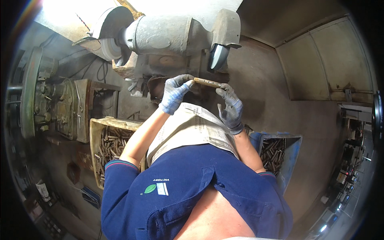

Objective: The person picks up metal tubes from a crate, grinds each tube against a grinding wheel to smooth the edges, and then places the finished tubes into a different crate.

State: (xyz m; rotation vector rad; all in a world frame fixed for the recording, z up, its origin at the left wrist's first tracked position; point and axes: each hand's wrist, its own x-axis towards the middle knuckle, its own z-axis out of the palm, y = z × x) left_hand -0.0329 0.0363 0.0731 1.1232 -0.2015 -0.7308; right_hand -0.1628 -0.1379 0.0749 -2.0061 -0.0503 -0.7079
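Gripping a short metal bar by its ends, the gloved left hand and right hand pinch it near upper centre of the frame — just below the bench grinder. Crates of metal pieces sit lower left and lower right — newspaper covers the lap.

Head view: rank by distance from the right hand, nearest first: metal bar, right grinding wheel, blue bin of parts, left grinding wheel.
1. Metal bar: touching the right hand, pinched at its fingertips, left hand on the other end.
2. Right grinding wheel: just above the bar.
3. Blue bin of parts: lower right, by the right elbow.
4. Left grinding wheel: far upper left.
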